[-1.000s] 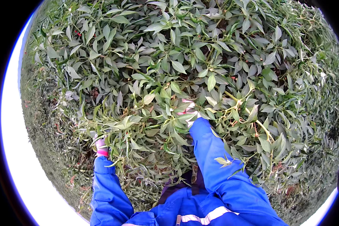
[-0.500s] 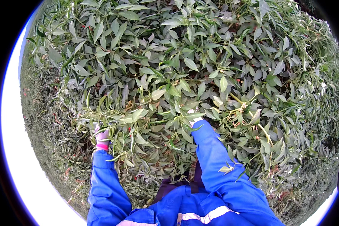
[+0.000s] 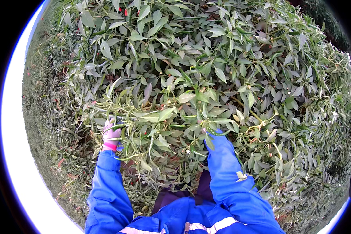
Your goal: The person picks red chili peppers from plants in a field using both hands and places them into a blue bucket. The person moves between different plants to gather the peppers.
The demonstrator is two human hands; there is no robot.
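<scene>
I count one gloved left hand, two blue sleeves, and several green chillies.

Dense leaves crowd every gap — right hand seemingly buried among them.

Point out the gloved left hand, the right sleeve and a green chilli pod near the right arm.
left hand (image 3: 111,135): head view, back of the pink glove.
right sleeve (image 3: 226,171): head view, mid forearm of blue cloth.
green chilli pod (image 3: 218,133): head view, middle of the curved pod.
</scene>
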